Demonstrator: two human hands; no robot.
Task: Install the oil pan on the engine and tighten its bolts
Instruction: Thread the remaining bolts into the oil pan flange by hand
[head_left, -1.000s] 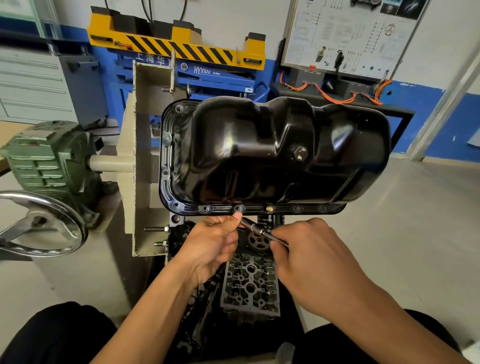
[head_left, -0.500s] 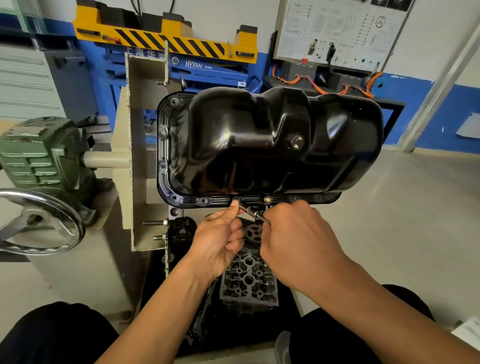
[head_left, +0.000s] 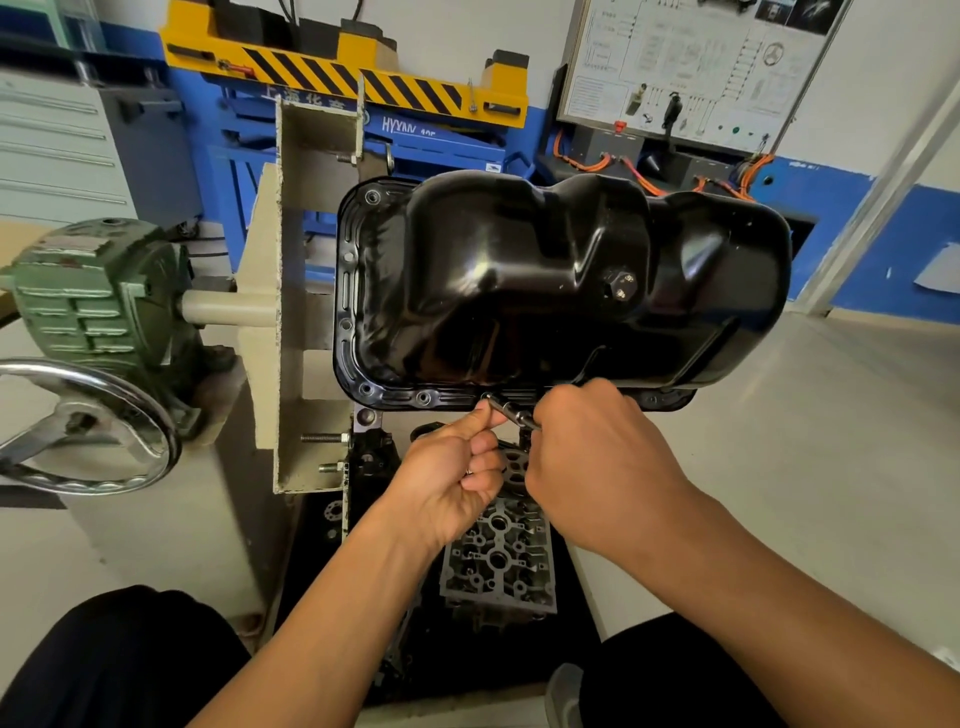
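I get a bright, even feed — soft white glare streaks across the glossy oil pan (head_left: 519, 280), with little hard shadow. Below the pan it drops to near-black. Far left and right of the pan, straight lines bow and detail softens.

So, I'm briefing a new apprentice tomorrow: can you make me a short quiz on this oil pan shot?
1. True or false: the right hand grips the slim metal wrench.
2. Which flange of the glossy black steel oil pan is the wrench working on? A) the one nearest the person B) the far one C) the left one
3. Fill in: the green cast gearbox stands to the pan's ___ side.
Key: 1 true; 2 A; 3 left.
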